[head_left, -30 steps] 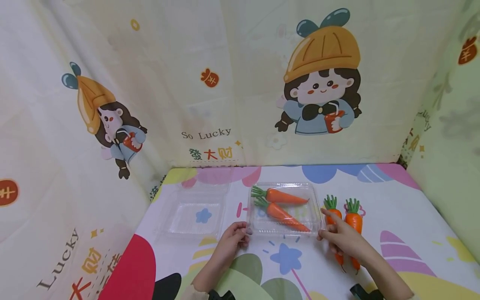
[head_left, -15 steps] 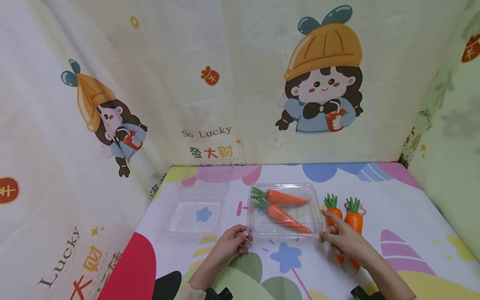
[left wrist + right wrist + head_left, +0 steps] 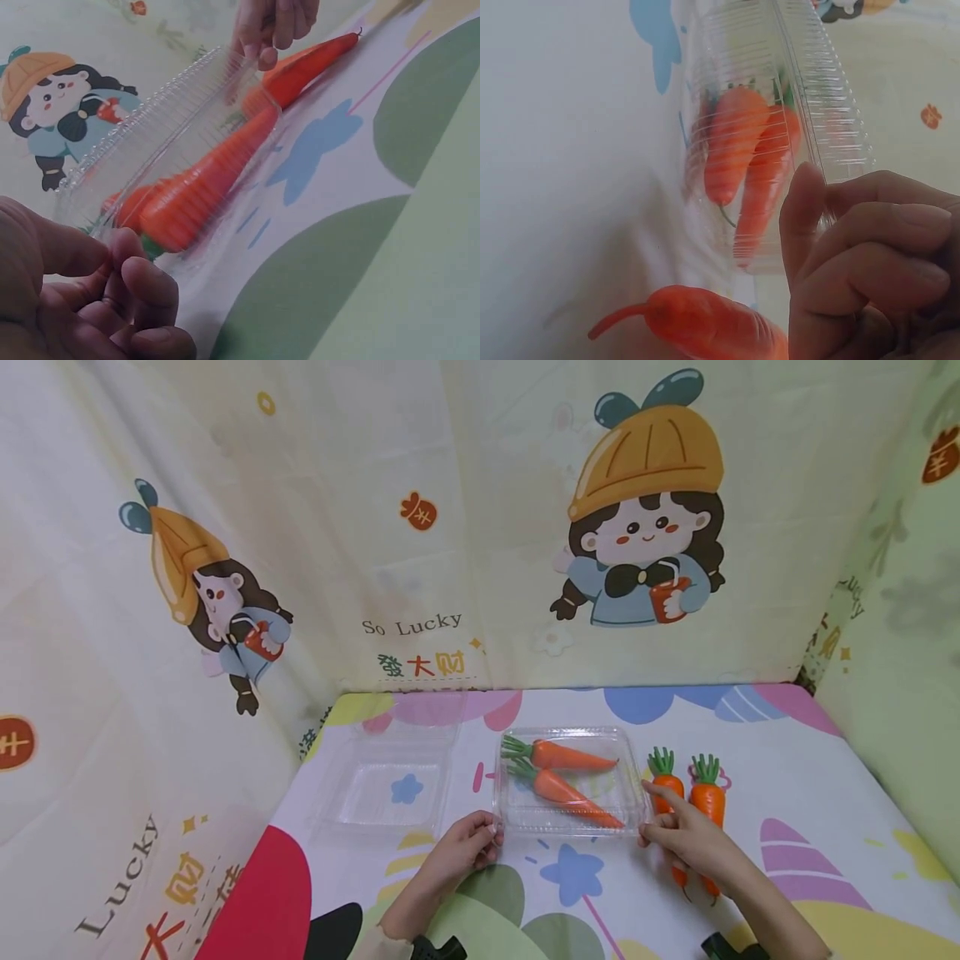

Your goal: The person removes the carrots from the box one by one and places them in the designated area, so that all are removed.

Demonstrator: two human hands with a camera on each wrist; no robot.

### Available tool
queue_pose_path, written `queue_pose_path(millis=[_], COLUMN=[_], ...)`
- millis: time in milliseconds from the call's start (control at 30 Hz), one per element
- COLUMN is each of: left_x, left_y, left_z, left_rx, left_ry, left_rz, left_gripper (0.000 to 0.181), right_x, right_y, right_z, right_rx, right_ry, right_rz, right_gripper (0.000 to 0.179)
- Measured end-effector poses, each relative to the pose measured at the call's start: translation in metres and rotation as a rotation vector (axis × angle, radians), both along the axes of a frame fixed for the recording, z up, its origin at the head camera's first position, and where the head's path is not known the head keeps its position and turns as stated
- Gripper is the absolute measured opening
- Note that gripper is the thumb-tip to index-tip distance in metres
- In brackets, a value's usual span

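Observation:
A clear plastic clamshell box (image 3: pixel 558 820) with its lid down lies mid-table. Through its ribbed wall show two toy carrots (image 3: pixel 573 753) with green tops, lying on their sides. My left hand (image 3: pixel 463 845) pinches the box's near left corner between thumb and forefinger, as the left wrist view also shows. At the near right corner my right hand (image 3: pixel 686 835) grips the rim the same way, thumb against forefinger, other fingers curled. Under and beside that hand lie two more carrots (image 3: pixel 707 802), partly hidden by it.
Left of the box stands a second clear plastic clamshell box (image 3: pixel 348 814), its lid raised toward the back, with the tablecloth's star print showing through. A patterned cloth (image 3: pixel 510 568) hangs behind the table, and cloth walls close in both sides.
The near edge of the closed box and my left hand have come slightly toward me. My right hand keeps its hold at the other corner, and the loose carrots have stayed put.

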State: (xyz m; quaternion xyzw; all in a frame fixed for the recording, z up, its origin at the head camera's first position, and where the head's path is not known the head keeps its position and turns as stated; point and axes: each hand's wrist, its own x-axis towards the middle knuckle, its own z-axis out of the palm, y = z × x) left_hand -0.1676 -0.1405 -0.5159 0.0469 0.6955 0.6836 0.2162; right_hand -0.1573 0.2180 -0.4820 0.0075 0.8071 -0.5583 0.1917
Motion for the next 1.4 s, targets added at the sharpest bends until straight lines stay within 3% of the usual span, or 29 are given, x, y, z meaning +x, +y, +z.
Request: queue_pose_path(millis=[300, 500, 600, 733, 833, 900, 1067, 1200, 1400], left_x=[0.003, 0.003, 0.003, 0.005, 0.006, 0.006, 0.008, 0.009, 0.008], left_y=[-0.001, -0.001, -0.001, 0.0, 0.002, 0.002, 0.004, 0.006, 0.008], left_z=[-0.007, 0.002, 0.006, 0.01, 0.012, 0.012, 0.012, 0.011, 0.011], left_rx=[0.062, -0.03, -0.152, -0.376, -0.466, -0.481, -0.518, -0.545, -0.56], left_ry=[-0.008, 0.02, 0.108, 0.321, 0.459, 0.518, 0.627, 0.722, 0.718], left_rz=[-0.031, -0.011, 0.044, 0.116, 0.145, 0.154, 0.17, 0.184, 0.196], left_gripper=[0.018, 0.024, 0.022, 0.026, 0.036, 0.042, 0.043, 0.037, 0.029], right_x=[0.0, 0.001, 0.001, 0.001, 0.001, 0.002, 0.005, 0.008, 0.009], right_y=[-0.002, -0.001, -0.002, -0.004, -0.004, -0.003, 0.002, 0.012, 0.024], right_z=[0.0, 0.0, 0.001, 0.002, 0.001, 0.001, -0.001, -0.003, -0.008], right_rx=[0.035, 0.038, 0.054, 0.078, 0.097, 0.097, 0.073, -0.033, -0.186], right_ry=[-0.002, 0.0, 0.004, 0.005, 0.007, 0.011, 0.014, -0.014, -0.073], right_rz=[-0.019, -0.017, -0.022, -0.027, -0.029, -0.029, -0.037, -0.04, 0.006], right_gripper=[0.076, 0.076, 0.076, 0.078, 0.078, 0.077, 0.068, 0.057, 0.049])
